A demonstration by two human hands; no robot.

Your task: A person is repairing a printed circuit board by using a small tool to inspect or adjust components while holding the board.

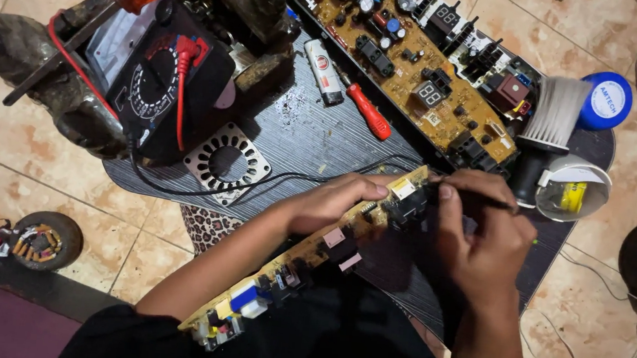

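Head view: my left hand (331, 204) fingers pinch the long yellow circuit board (310, 257); my right hand (478, 235) fingers pinch a thin dark tool (482, 198) at its upper end. Beyond the fingers, a blue round lid (607, 100) and a white lighter with a red label (324, 69) lie on the table (315, 139).

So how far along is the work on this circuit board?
Done: nothing finished shows. In hand: left hand steadies the long circuit board while right hand presses a thin dark tool at its top end. Left: a second board lies untouched beside the multimeter.
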